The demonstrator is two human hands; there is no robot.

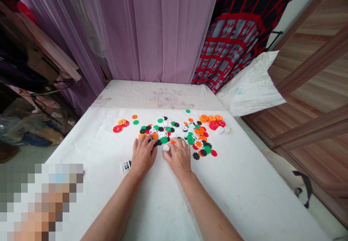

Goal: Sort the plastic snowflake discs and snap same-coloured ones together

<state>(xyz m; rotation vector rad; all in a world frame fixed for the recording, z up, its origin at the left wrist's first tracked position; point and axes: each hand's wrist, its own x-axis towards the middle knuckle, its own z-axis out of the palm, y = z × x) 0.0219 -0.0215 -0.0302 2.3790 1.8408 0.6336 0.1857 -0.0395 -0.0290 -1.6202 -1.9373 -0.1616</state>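
Observation:
Both hands are at the near edge of a spread pile of notched plastic discs in white, black, green, orange and red. My left hand has its fingers stretched over the discs at the pile's left front, near an orange disc. My right hand is bent at the front middle, with a white disc between thumb and index finger. White window-shaped pieces lie among the discs. Beside my left wrist rests another white window piece with something black partly behind it.
Red and orange connected discs sit left of the pile; orange, red and white groups sit to the right. A white cloth covers the table. Behind is a purple curtain; a white bag stands by the right edge.

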